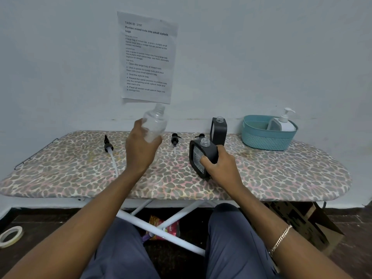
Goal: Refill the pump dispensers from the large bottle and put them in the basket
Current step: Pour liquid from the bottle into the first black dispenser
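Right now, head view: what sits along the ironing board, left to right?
Long-tubed pump → clear bottle in left hand → small pump → black dispenser held by right hand → teal basket holding a white dispenser.

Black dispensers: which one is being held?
The nearer black dispenser, gripped by the right hand; the other stands untouched behind it.

A single wide-angle view was taken from the person's head, directed forward and down onto the ironing board [281, 178], which was seen from close range across its full length. The wall behind the board was faced squarely. Below the board's near edge, the person's lap and the floor were included.
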